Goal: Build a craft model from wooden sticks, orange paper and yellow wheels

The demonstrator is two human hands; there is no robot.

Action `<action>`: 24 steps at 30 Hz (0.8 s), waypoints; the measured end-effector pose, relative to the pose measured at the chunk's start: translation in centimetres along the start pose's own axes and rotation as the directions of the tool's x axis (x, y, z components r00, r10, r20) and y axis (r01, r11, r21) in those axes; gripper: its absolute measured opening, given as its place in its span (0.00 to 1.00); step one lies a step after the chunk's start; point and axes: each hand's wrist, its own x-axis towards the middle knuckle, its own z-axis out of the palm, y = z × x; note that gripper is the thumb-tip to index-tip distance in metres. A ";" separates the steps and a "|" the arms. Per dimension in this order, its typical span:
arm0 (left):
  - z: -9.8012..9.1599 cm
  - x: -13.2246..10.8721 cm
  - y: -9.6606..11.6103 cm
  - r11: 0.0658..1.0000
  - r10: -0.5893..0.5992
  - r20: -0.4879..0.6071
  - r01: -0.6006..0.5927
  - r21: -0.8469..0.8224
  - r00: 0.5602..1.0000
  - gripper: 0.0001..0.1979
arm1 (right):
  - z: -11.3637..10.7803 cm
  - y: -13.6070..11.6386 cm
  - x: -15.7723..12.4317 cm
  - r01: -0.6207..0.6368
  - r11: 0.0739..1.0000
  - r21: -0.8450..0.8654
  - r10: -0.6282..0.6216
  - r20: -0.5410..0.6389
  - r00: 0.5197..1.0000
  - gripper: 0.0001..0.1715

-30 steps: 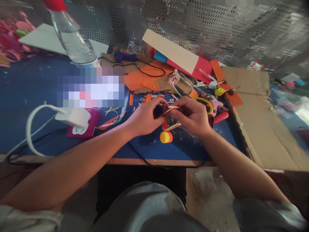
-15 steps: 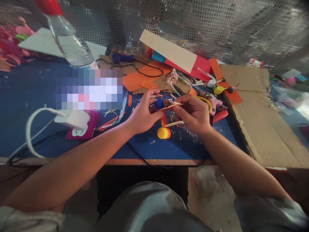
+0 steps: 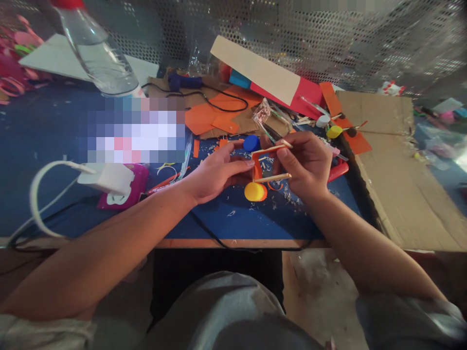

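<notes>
Between my hands is a small craft frame [image 3: 258, 168], made of an orange strip with pale wooden sticks along its sides. A blue bottle cap [image 3: 251, 143] sits at its far corner. A yellow cap [image 3: 254, 192] with an orange edge lies at its near corner; whether both caps are fixed to it is unclear. My left hand [image 3: 224, 170] pinches the orange end, its thumb on the strip and its forefinger beside the blue cap. With thumb and fingers closed, my right hand [image 3: 308, 160] grips the stick end of the far side. Its other fingers are partly hidden.
Pale shavings cover the blue tabletop [image 3: 204, 218] under the hands. A water bottle [image 3: 105, 68] and a purple socket block [image 3: 136, 187] with a white charger stand left. Behind lie orange sheets [image 3: 204, 114] and a blue corded tool [image 3: 184, 81]; cardboard [image 3: 397, 194] is right.
The frame has turned so its open shape faces me, both side sticks showing. My right hand has moved slightly right and raised; my left thumb now rests on the orange strip.
</notes>
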 end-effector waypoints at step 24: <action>-0.2 0.1 -1.2 0.879 0.293 0.010 -0.274 0.391 0.956 0.27 | -0.7 -0.2 -0.5 0.152 0.973 -0.172 -0.112 0.225 0.968 0.09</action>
